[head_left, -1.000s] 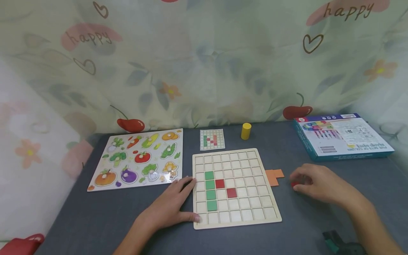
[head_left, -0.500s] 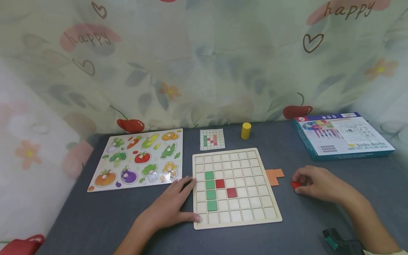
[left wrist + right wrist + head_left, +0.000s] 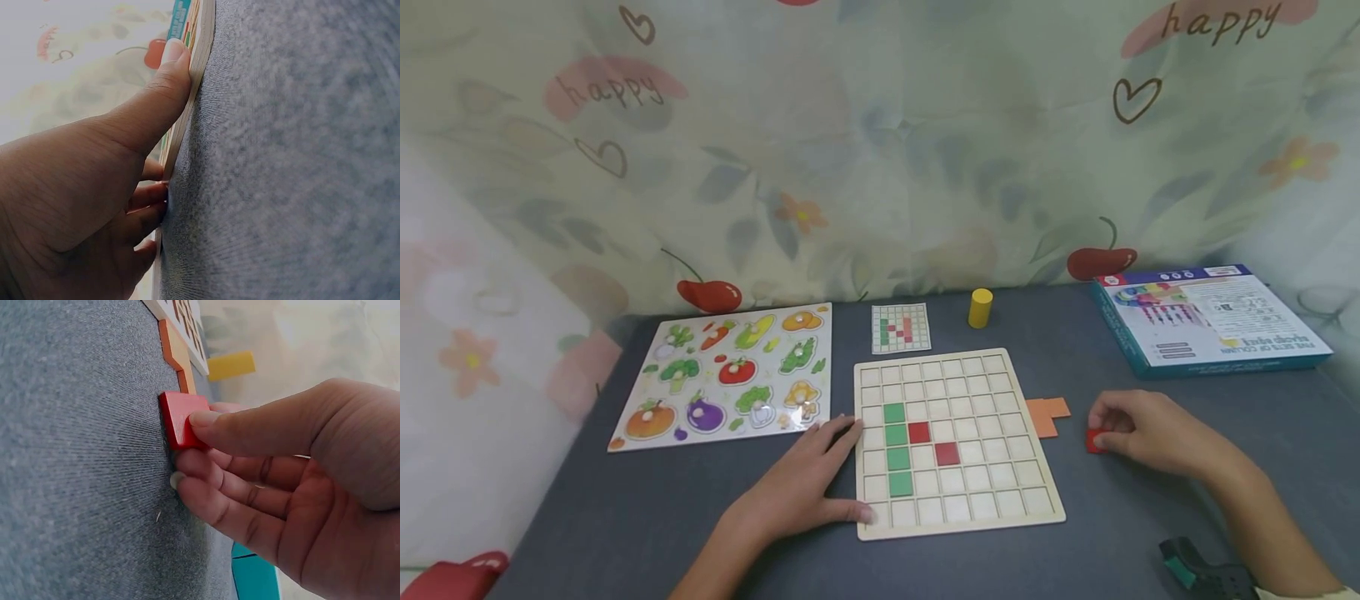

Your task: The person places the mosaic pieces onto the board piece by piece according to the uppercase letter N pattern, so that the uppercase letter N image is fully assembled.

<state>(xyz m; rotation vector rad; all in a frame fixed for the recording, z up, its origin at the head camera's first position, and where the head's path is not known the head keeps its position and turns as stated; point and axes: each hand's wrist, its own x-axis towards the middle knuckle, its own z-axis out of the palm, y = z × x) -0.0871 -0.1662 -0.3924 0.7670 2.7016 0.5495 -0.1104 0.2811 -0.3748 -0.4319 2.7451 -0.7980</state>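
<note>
A wooden grid board lies flat on the table, holding several green tiles in one column and two red tiles to their right. My left hand rests at the board's left edge, its thumb on the near corner and its fingers along the side. Right of the board, my right hand pinches a red square tile between thumb and fingers, low over the table. The tile's far side is hidden by the fingers. Orange pieces lie against the board's right edge.
Behind the board lie a small pattern card and an upright yellow cylinder. A vegetable puzzle board is on the left, a flat game box at the back right. A dark strapped device sits by the right forearm.
The red tile in my right hand has turned and shows more of its face, while that hand shifts only slightly. My left hand and the board stay put.
</note>
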